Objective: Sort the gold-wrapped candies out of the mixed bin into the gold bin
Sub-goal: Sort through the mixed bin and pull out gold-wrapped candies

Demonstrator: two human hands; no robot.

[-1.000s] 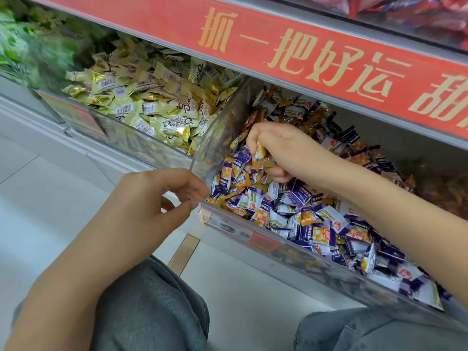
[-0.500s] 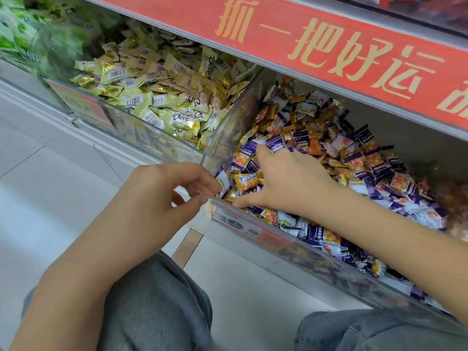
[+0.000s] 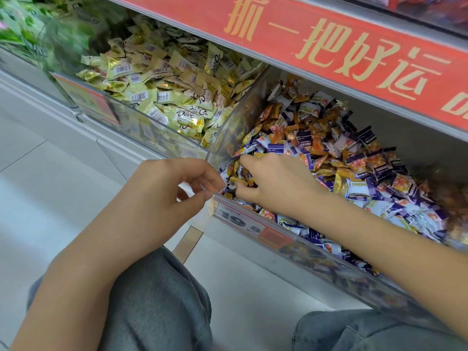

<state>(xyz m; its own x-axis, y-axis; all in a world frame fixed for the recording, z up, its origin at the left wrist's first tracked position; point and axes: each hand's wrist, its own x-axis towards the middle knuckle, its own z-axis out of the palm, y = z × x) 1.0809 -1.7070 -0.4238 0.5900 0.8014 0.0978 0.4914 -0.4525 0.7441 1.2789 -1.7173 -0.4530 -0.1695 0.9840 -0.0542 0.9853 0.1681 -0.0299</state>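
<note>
We dig our right hand (image 3: pixel 276 183), fingers curled among wrappers, through the mixed bin (image 3: pixel 253 225); next, pinch one gold candy.

A red banner (image 3: pixel 329 44) with gold Chinese characters runs diagonally along the front edge of the upper shelf, bordered below by a grey metal strip. The floor (image 3: pixel 33 178) consists of large pale tiles with thin dark joints, and a white plinth (image 3: pixel 83 127) runs along the base of the display unit. A price label (image 3: pixel 243 221) with a red-orange section is fixed to a clear front panel, and green-wrapped stock (image 3: pixel 22 29) occupies the far upper left; lighting is even and diffuse.
</note>
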